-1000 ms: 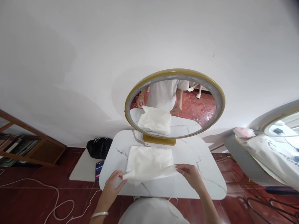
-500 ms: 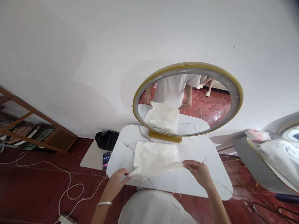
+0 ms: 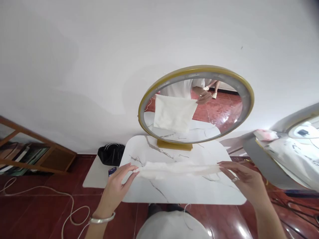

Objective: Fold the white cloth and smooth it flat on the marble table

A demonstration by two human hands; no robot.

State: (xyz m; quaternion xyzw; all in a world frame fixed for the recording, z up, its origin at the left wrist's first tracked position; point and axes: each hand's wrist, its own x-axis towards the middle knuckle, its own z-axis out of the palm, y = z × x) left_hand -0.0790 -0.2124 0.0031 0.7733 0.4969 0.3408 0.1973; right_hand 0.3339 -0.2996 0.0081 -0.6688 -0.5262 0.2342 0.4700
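Cloth (image 3: 176, 168) has come up off the desk (image 3: 184, 196), where most of it lay a second ago. Your left hand (image 3: 117, 187) pinches its 9 o'clock corner, your right hand (image 3: 245, 181) seemingly its 3 o'clock one; it hangs taut, fully carried.
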